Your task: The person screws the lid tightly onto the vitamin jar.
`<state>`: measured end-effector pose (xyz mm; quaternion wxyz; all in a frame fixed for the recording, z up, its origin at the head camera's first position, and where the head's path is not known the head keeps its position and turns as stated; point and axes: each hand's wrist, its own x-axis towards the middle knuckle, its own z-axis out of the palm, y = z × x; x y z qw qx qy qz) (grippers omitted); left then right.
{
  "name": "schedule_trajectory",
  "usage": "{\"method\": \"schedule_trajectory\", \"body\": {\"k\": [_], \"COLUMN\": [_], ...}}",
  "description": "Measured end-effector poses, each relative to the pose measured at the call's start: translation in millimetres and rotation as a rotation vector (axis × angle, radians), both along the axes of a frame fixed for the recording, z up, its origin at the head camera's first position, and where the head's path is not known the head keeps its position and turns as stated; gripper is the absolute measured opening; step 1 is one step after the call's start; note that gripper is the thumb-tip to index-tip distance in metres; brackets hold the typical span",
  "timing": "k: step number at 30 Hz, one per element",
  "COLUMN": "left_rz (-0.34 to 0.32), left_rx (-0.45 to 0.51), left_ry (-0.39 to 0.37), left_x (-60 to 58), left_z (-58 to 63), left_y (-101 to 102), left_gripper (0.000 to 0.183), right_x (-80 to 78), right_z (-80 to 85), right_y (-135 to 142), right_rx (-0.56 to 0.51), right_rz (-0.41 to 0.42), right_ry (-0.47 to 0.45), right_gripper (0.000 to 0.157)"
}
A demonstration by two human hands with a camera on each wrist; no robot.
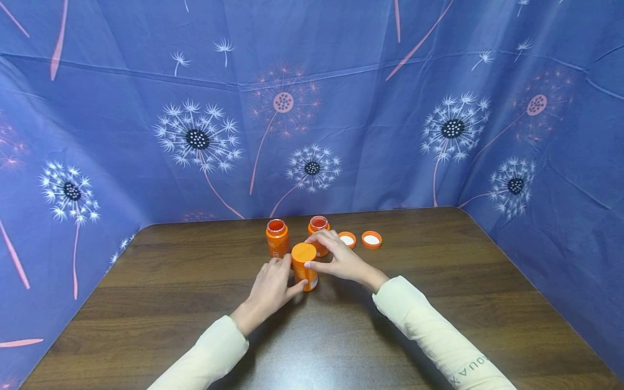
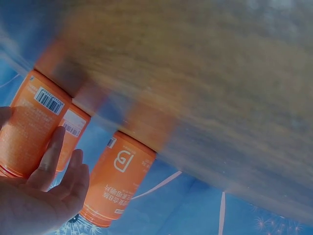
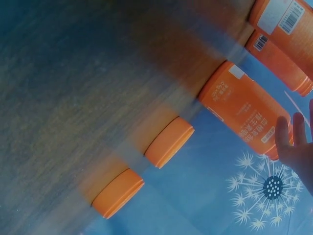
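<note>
A capped orange bottle [image 1: 299, 275] stands upright on the table, in front of two others. My left hand [image 1: 269, 290] holds its body, thumb on the near side; in the left wrist view the fingers lie beside the barcoded bottle [image 2: 32, 125]. From the right, my right hand [image 1: 343, 261] grips the orange cap [image 1: 304, 251] on top, thumb at the near edge and fingers reaching over the far side. Behind stand two uncapped orange bottles, a left one [image 1: 278, 242] and a right one [image 1: 323, 250], the latter partly hidden by my right hand.
Two loose orange caps, a nearer-in one [image 1: 348, 240] and an outer one [image 1: 372, 240], lie white inside up, right of the bottles. The brown wooden table [image 1: 439, 271] ends at a blue dandelion-print cloth [image 1: 370, 135] behind and at both sides.
</note>
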<state>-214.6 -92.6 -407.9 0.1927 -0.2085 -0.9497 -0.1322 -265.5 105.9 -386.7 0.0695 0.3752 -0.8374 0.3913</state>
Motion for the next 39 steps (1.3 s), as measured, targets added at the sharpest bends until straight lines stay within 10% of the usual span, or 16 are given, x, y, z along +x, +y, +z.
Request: {"method": "schedule_trajectory", "body": {"k": [39], "left_rz": [0.106], "left_rx": [0.035], "left_ry": [-0.031], "left_x": [2.1], "left_z": [3.8], "left_y": [-12], "left_gripper": [0.054], "right_x": [-6.0], "right_z": [11.6], "right_y": [27], "right_rx": [-0.017], "right_rz": [-0.055], "right_ry": [-0.045], "right_gripper": [0.047]}}
